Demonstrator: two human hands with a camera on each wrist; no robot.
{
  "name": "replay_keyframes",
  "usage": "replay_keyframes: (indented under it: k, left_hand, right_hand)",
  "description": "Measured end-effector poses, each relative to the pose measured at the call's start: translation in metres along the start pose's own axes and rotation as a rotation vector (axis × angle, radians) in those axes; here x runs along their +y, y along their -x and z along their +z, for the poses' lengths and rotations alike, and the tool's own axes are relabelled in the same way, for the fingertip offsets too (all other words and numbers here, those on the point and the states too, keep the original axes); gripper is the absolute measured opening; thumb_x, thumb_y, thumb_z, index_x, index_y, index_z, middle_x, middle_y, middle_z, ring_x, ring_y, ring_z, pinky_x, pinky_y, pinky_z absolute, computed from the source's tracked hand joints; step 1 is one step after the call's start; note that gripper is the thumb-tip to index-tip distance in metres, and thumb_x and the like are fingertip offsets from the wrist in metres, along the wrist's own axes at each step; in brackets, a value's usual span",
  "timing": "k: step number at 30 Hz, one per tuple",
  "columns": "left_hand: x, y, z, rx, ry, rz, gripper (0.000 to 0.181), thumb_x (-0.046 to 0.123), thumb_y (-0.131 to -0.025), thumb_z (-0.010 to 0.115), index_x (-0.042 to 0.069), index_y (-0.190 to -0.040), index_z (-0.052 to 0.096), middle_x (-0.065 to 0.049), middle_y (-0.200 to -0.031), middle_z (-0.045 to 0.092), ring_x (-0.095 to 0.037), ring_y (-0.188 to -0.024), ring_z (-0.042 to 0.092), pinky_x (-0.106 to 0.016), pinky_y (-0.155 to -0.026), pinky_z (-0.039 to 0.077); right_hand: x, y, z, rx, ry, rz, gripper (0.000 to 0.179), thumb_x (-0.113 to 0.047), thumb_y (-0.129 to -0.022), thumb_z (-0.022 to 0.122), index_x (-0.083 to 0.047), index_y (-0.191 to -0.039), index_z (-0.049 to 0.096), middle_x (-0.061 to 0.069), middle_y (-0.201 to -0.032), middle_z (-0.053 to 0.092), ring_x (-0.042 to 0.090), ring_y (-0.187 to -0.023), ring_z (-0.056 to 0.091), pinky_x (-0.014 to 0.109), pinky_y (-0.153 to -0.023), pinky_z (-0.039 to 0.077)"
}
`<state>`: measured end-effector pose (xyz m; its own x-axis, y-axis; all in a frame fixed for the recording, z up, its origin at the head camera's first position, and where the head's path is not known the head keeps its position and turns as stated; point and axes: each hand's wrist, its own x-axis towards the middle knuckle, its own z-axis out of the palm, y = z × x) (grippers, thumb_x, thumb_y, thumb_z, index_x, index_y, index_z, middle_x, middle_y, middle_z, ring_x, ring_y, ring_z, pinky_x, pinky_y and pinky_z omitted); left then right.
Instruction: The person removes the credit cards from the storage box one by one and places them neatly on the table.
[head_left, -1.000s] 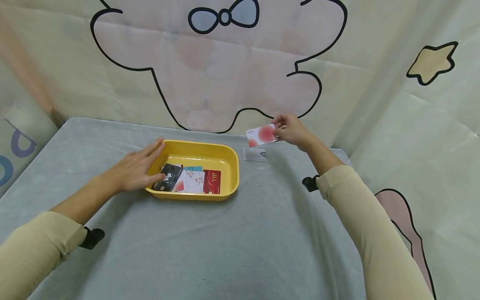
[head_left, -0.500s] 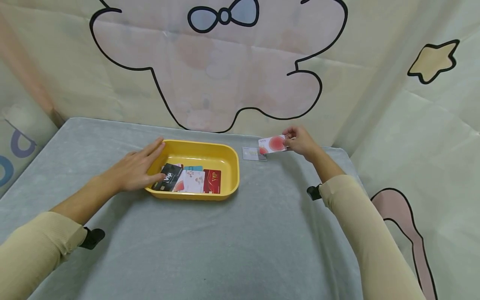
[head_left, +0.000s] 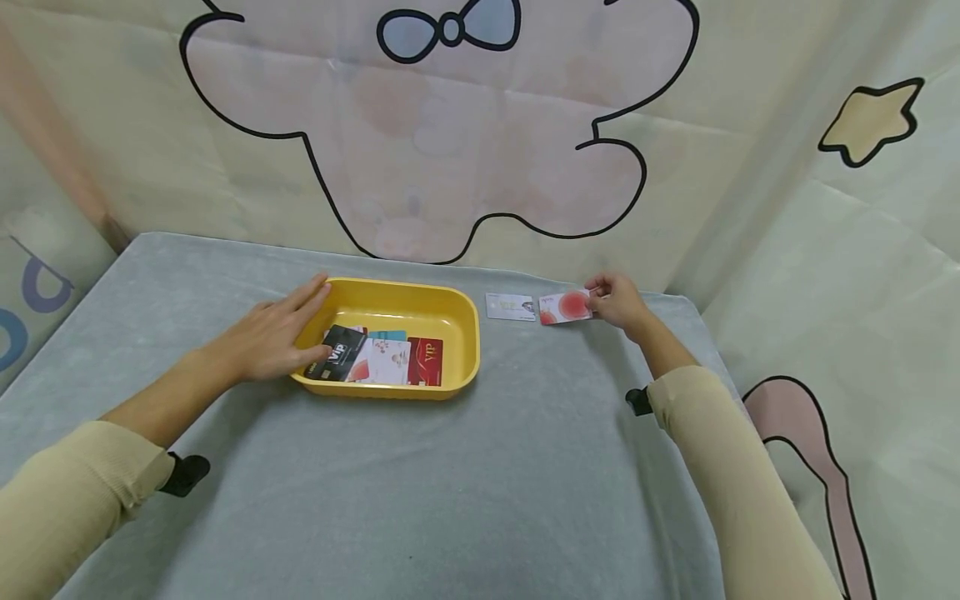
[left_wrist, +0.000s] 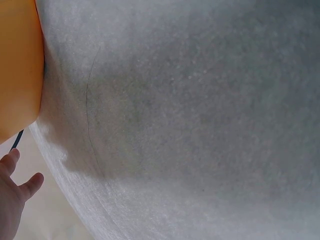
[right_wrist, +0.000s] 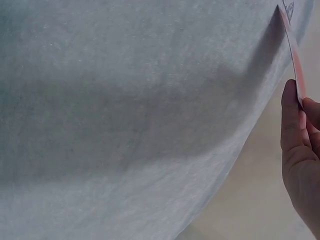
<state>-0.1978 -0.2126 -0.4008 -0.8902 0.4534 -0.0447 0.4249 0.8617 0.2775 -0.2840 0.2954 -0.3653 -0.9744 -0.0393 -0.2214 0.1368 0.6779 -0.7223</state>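
Observation:
In the head view my right hand [head_left: 618, 302] pinches a white card with pink-red circles [head_left: 566, 307] by its right end. The right wrist view shows this card [right_wrist: 295, 60] edge-on between thumb and fingers, its far corner near the cloth. Just left of it, a silvery-white card [head_left: 511, 307] lies flat on the table. My left hand [head_left: 277, 333] rests on the left rim of a yellow tray [head_left: 461, 333], fingers extended and thumb over the inside. Within the tray lie a black VIP card [head_left: 341, 354], a white patterned card [head_left: 386, 363], a red VIP card [head_left: 426, 362] and a partly covered blue card [head_left: 387, 336].
Grey cloth covers the table [head_left: 420, 500], which meets a cartoon-printed curtain [head_left: 450, 167] along its back edge. Another curtain [head_left: 847, 292] hangs at the right side. The two cards outside the tray are close to the back edge.
My right hand has carried the pink-circled card rightward and down, from above the silvery-white card to beside it at table level. The left hand and the tray have stayed put.

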Motion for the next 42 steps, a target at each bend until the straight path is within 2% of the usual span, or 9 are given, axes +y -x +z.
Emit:
replay_keyframes:
  k: [7,15,27,36,42]
  left_hand:
    - [-0.001,0.0,0.001,0.006,0.002,0.006,0.092,0.047,-0.092,0.058,0.0,-0.158,0.015,-0.017,-0.166,0.006,-0.046,-0.141,0.033,-0.069,-0.106,0.028]
    - [-0.002,0.0,0.0,0.002,0.002,0.009,0.092,0.048,-0.093,0.057,0.0,-0.158,0.014,-0.017,-0.166,0.005,-0.046,-0.141,0.033,-0.069,-0.106,0.028]
    - [-0.001,-0.001,0.0,-0.007,0.002,-0.002,0.093,0.049,-0.092,0.057,0.001,-0.158,0.013,-0.016,-0.167,0.004,-0.046,-0.142,0.031,-0.07,-0.107,0.027]
    - [-0.002,0.0,0.0,-0.007,-0.006,0.012,0.093,0.049,-0.093,0.056,0.001,-0.158,0.012,-0.016,-0.166,0.004,-0.046,-0.142,0.031,-0.069,-0.106,0.028]
    - [-0.002,0.0,0.0,-0.022,-0.008,0.006,0.093,0.049,-0.093,0.056,0.001,-0.159,0.01,-0.017,-0.166,0.002,-0.047,-0.142,0.03,-0.069,-0.107,0.027]
  right_hand:
    - [0.007,-0.001,0.002,0.011,-0.028,0.021,0.039,0.007,-0.095,0.054,0.012,-0.133,0.045,0.017,-0.101,0.048,0.017,-0.081,0.053,0.023,-0.074,0.055]
    - [0.013,-0.007,0.006,0.041,-0.012,0.058,0.045,0.008,-0.094,0.056,0.009,-0.137,0.044,0.02,-0.108,0.049,0.021,-0.086,0.052,0.015,-0.066,0.05]
    - [0.018,-0.009,0.012,0.107,0.001,0.058,0.042,0.008,-0.092,0.057,0.009,-0.133,0.049,0.019,-0.105,0.051,0.02,-0.085,0.053,0.015,-0.064,0.048]
    - [0.024,-0.013,0.015,0.083,0.039,0.047,0.046,0.002,-0.09,0.06,0.009,-0.134,0.047,0.027,-0.117,0.056,0.023,-0.089,0.059,0.016,-0.065,0.047]
    - [0.021,-0.011,0.016,0.057,0.065,0.091,0.044,-0.006,-0.094,0.06,0.007,-0.134,0.046,0.027,-0.123,0.055,0.024,-0.09,0.059,0.022,-0.072,0.049]
